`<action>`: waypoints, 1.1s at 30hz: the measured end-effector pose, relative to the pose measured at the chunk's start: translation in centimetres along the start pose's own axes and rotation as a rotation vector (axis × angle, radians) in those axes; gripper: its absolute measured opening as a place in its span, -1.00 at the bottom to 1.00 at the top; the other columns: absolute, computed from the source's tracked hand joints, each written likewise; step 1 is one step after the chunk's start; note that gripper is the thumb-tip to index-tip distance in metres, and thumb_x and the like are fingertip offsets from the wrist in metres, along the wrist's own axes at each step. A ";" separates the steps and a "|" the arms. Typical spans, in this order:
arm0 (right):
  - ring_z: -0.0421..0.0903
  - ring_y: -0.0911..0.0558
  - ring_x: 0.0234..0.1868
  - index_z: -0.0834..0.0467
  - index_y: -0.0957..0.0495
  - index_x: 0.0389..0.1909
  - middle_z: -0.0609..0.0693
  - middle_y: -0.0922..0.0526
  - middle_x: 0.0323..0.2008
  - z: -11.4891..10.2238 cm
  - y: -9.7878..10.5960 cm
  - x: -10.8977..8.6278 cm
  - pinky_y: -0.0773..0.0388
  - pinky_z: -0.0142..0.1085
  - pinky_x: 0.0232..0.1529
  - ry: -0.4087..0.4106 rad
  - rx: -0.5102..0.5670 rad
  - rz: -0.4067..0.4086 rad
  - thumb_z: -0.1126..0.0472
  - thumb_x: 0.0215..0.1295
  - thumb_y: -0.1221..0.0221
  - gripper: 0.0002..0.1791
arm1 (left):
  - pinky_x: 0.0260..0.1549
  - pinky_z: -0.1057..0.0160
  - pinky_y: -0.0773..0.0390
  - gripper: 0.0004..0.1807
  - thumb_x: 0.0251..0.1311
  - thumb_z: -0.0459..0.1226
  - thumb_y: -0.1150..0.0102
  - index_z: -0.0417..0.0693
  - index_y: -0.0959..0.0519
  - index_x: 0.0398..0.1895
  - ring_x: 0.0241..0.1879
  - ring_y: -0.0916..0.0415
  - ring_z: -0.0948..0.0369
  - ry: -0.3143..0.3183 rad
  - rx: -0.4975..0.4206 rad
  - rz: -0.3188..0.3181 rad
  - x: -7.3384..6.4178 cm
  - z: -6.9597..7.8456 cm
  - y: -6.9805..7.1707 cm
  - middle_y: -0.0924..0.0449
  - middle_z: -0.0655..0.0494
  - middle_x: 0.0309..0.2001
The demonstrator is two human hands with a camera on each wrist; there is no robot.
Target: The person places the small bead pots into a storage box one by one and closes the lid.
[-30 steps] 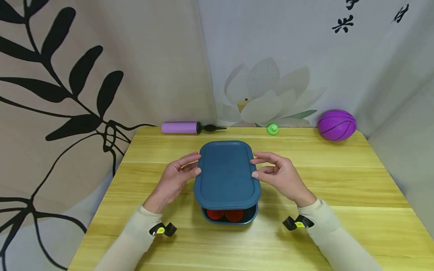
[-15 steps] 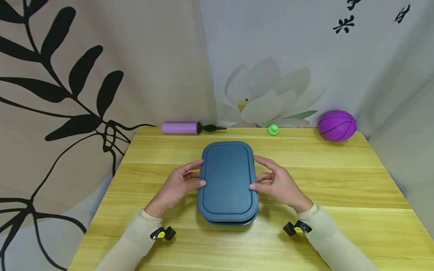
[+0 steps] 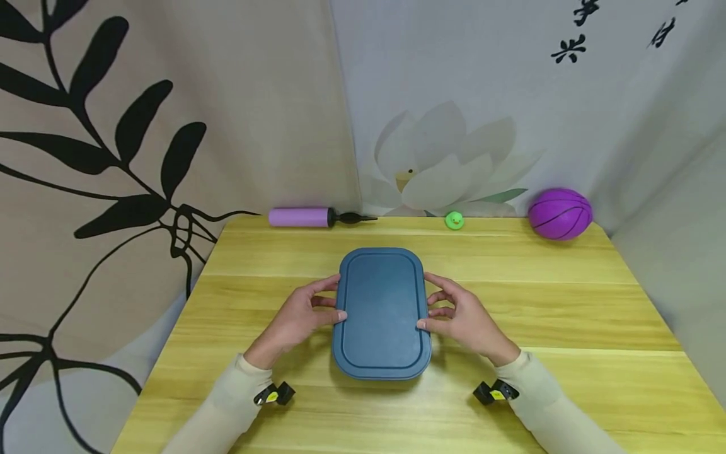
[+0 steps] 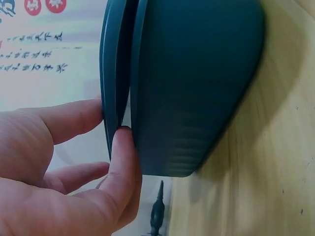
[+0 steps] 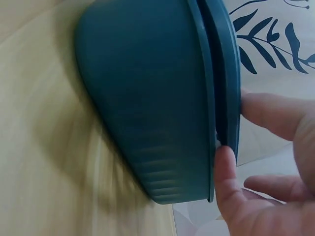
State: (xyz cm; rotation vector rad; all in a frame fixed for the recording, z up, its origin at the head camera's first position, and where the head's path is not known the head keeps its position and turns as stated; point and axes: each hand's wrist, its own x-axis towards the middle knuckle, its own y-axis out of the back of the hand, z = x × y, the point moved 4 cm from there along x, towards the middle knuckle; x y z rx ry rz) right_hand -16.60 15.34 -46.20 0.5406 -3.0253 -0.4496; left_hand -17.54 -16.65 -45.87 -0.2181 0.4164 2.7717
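A dark blue rectangular lid [image 3: 382,312] covers a deep box of the same colour, whose body is hidden beneath it in the head view. My left hand [image 3: 300,320] pinches the lid's left edge, thumb on top and fingers underneath. On the opposite edge, my right hand [image 3: 466,318] pinches it the same way. Both wrist views show the box body [image 4: 192,88] standing on the table with a narrow gap under the lid rim [image 5: 231,78]. Fingertips of each hand reach into that gap. The box's contents are hidden.
Along the back of the wooden table [image 3: 567,378] lie a purple hand pump [image 3: 300,217] with a black nozzle, a small green rubber duck [image 3: 454,220] and a purple ball [image 3: 560,214] with black lines. Printed cloth hangs behind the table.
Both hands have lowered the lid toward me and down over the box. The red round things seen at the box's near end a second ago are now covered.
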 end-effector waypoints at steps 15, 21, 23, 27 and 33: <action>0.09 -0.55 0.22 0.18 -0.34 0.56 0.07 -0.37 0.48 1.3 0.2 0.4 -0.63 -0.11 0.27 0.045 -0.051 0.010 0.18 0.14 -0.60 -0.02 | -0.05 0.19 -0.72 -0.12 0.24 -0.36 -0.51 0.11 -0.34 0.60 0.16 -0.60 0.02 0.033 -0.072 -0.031 1.2 -1.6 -0.4 -0.41 -0.08 0.42; 0.10 -0.56 0.24 0.18 -0.35 0.55 0.06 -0.34 0.51 1.6 0.4 0.5 -0.65 -0.19 0.23 0.045 -0.063 0.014 0.15 0.15 -0.60 -0.03 | -0.08 0.17 -0.71 -0.12 0.20 -0.36 -0.54 0.15 -0.37 0.58 0.11 -0.59 0.05 0.029 -0.075 -0.028 1.1 -1.5 -0.4 -0.43 -0.04 0.41; 0.11 -0.56 0.24 0.18 -0.35 0.55 0.06 -0.35 0.51 1.7 0.3 0.4 -0.66 -0.19 0.22 0.046 -0.059 0.009 0.16 0.15 -0.59 -0.03 | -0.08 0.17 -0.70 -0.11 0.20 -0.36 -0.54 0.15 -0.36 0.58 0.10 -0.58 0.05 0.027 -0.076 -0.032 0.9 -1.5 -0.5 -0.42 -0.04 0.41; 0.14 -0.56 0.24 0.20 -0.34 0.56 0.08 -0.35 0.51 1.9 0.2 0.3 -0.67 -0.19 0.20 0.057 -0.054 0.001 0.19 0.16 -0.59 -0.03 | -0.10 0.19 -0.69 -0.10 0.19 -0.36 -0.55 0.16 -0.36 0.59 0.09 -0.57 0.05 0.026 -0.085 -0.034 0.8 -1.6 -0.5 -0.42 -0.02 0.43; 0.13 -0.54 0.27 0.21 -0.30 0.59 0.08 -0.28 0.57 2.0 0.3 0.2 -0.66 -0.20 0.22 0.067 -0.043 -0.015 0.19 0.20 -0.56 -0.03 | -0.10 0.17 -0.70 -0.10 0.24 -0.34 -0.52 0.22 -0.32 0.61 0.03 -0.59 0.07 0.009 -0.086 -0.051 0.9 -2.0 -0.6 -0.39 -0.01 0.46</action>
